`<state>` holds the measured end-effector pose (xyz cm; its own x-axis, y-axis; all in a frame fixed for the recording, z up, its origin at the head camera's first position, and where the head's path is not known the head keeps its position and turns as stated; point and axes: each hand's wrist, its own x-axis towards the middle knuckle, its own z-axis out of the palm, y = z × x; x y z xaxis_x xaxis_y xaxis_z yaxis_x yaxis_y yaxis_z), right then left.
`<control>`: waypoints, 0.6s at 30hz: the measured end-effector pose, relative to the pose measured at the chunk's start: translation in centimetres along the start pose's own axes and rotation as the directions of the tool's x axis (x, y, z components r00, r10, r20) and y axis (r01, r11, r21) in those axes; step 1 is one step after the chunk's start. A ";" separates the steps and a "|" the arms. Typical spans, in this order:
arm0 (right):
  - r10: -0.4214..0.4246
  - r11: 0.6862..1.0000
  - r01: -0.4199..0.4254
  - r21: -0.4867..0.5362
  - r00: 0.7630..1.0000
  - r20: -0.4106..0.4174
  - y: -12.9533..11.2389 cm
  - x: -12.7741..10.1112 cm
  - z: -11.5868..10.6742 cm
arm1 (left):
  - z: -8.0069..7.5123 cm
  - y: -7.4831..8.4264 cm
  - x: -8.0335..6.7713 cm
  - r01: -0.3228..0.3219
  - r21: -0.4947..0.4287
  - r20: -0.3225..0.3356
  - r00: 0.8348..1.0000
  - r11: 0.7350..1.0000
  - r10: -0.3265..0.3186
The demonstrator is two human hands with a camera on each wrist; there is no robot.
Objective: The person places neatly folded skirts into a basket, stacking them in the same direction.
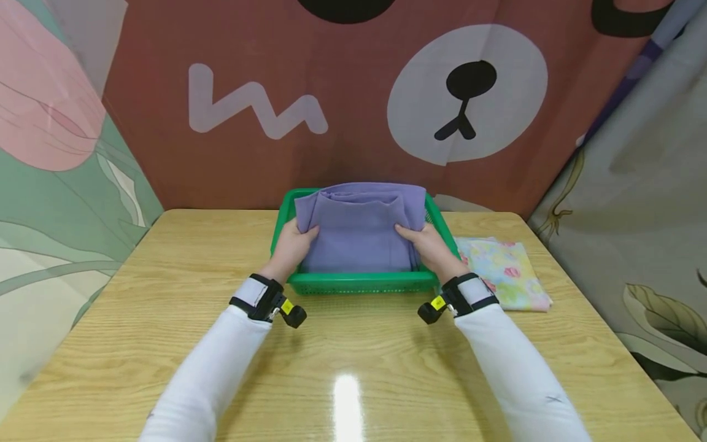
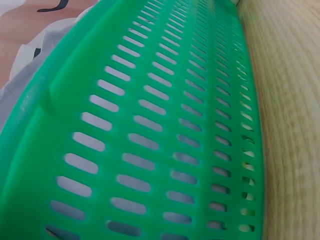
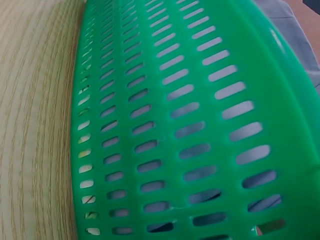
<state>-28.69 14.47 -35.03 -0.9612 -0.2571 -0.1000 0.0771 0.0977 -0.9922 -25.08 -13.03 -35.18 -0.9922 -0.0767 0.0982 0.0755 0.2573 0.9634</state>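
Observation:
A folded purple cloth (image 1: 359,230) lies in a green slotted basket (image 1: 359,283) at the far middle of the wooden table. My left hand (image 1: 294,244) grips the cloth's left edge, thumb on top. On the cloth's right edge my right hand (image 1: 428,242) holds the same way. Both hands reach over the basket's near rim. The left wrist view shows only the basket's slotted wall (image 2: 150,140) close up, and the right wrist view shows the same wall (image 3: 180,135); neither shows a hand.
A folded floral cloth (image 1: 505,271) lies on the table (image 1: 353,368) right of the basket. Printed fabric backdrops close off the far side and both sides of the table.

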 end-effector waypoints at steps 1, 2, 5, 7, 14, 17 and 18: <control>0.006 1.000 -0.006 -0.006 1.000 0.001 0.0 0.1 0.0 | 0.0 0.0 0.0 0.008 0.006 0.006 1.000 1.000 -0.008; 0.013 1.000 -0.013 -0.020 1.000 0.000 0.1 0.2 0.1 | 0.0 0.0 0.0 0.015 0.011 0.012 1.000 1.000 -0.015; 0.030 0.997 -0.030 -0.074 1.000 -0.001 0.3 0.4 0.1 | 0.0 0.0 0.1 0.046 0.028 0.036 0.998 0.999 -0.047; 0.048 0.989 -0.047 -0.137 0.999 0.000 0.4 0.5 0.1 | 0.0 0.0 0.1 0.086 0.040 0.066 0.994 0.995 -0.089; 0.071 0.942 -0.058 -0.330 0.997 0.026 0.7 0.5 0.2 | -0.1 -0.2 0.4 0.185 0.103 0.175 0.964 0.977 -0.201; 0.062 0.925 -0.047 -0.376 0.998 0.030 0.7 0.4 0.2 | -0.1 -0.3 0.4 0.187 0.138 0.177 0.962 0.973 -0.210; 0.062 0.918 -0.047 -0.393 0.998 0.027 0.6 0.4 0.2 | 0.0 -0.3 0.5 0.185 0.150 0.175 0.962 0.971 -0.210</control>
<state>-28.96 14.21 -35.69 -0.9472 -0.2760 -0.1635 0.0115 0.4800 -0.8772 -25.56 -13.16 -35.38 -0.9875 0.0411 -0.1519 -0.1252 0.3801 0.9164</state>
